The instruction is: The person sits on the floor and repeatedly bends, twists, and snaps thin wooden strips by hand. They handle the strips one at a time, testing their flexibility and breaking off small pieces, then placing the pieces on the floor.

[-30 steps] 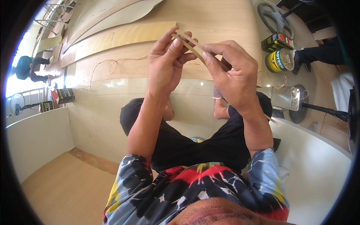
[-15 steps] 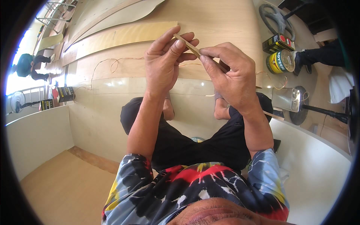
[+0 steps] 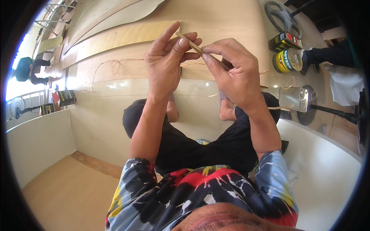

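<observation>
At the far left edge another person (image 3: 29,71) in a teal top crouches on the floor, well apart from the work; nearer, a small dark box (image 3: 66,97) stands by a low white wall (image 3: 38,146); a long pale wooden plank (image 3: 115,38) lies across the floor above, and a thin orange string (image 3: 111,65) loops over the boards beside it. The person sits cross-legged in black trousers and a tie-dye shirt, both forearms rising from the lower edge; the left hand (image 3: 165,63) is raised with its forefinger stretched up and its thumb and other fingers curled, pinching one end of a thin wooden strip (image 3: 189,42); the strip slants down to the right between the two hands, held up in front of the person above the floor; the right hand (image 3: 235,75) closes thumb and forefinger tight on the strip's other part, the remaining fingers folded in. Further right a yellow tin (image 3: 287,61) stands just beside a dark rectangular can (image 3: 284,41); below them lies a shiny metal can (image 3: 293,99); at the right edge someone's dark-sleeved limb (image 3: 331,57) reaches in near the tin.
</observation>
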`<state>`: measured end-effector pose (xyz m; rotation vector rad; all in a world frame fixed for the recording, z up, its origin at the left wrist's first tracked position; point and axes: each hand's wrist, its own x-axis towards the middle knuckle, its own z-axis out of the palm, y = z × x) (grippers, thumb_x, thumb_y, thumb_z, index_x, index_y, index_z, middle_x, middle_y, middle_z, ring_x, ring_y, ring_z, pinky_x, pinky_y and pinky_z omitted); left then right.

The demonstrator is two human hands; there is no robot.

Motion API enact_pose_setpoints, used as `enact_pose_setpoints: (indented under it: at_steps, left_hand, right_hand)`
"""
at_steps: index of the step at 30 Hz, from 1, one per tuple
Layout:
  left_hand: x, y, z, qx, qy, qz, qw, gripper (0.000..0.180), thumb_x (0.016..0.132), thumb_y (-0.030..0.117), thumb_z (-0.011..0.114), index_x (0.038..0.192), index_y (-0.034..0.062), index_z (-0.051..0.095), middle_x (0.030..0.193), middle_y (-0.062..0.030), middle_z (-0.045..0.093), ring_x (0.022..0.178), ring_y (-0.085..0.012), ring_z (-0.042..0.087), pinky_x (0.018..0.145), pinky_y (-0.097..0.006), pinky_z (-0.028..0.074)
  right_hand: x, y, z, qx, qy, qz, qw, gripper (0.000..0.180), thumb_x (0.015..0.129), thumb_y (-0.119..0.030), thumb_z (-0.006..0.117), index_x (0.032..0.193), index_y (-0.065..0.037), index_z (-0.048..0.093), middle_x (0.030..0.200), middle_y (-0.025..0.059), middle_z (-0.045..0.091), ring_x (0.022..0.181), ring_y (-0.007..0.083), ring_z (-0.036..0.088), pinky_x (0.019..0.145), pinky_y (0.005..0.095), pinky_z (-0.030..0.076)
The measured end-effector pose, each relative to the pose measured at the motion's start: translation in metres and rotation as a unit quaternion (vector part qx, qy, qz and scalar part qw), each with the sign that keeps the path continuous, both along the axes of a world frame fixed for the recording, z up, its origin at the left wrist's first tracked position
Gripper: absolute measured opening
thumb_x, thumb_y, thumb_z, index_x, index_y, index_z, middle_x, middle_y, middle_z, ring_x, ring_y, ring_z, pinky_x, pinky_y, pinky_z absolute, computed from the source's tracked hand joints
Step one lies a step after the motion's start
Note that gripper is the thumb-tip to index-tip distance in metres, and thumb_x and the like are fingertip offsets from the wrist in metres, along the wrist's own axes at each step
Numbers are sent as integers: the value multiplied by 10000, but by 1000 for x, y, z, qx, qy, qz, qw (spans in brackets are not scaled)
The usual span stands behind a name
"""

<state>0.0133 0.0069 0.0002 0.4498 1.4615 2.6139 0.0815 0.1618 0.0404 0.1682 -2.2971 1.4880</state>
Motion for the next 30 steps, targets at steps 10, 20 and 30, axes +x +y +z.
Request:
enact_pose_setpoints:
  at_steps: [10, 20, 30]
  left_hand:
    - [-2, -1, -3, 16, -14, -12, 1000, 350, 974, 51, 643, 1312, -19, 583, 1105, -224, 697, 1023, -309, 710, 777, -372, 667]
    - [-2, -2, -5, 33, -37, -16, 999, 238, 977, 43, 637, 1203, -29, 619, 1053, -189, 705, 978, -282, 714, 762, -362, 651]
    - [-1, 7, -8, -28, -79, 43, 996, 175, 948, 23, 672, 1119, -11, 655, 961, -98, 720, 893, -180, 714, 741, -307, 629]
  right_hand:
    - [-3, -1, -7, -7, -19, 11, 1000, 147, 872, -9, 724, 1018, 1, 713, 910, 121, 728, 756, 215, 702, 672, 305, 550]
    - [-6, 1, -15, 23, 7, 6, 1000, 155, 851, -33, 761, 998, -17, 715, 895, 115, 718, 762, 237, 703, 675, 316, 550]
    - [-19, -14, -39, 94, 83, -47, 991, 95, 876, -21, 732, 966, -17, 701, 844, 91, 700, 671, 165, 651, 591, 276, 509]
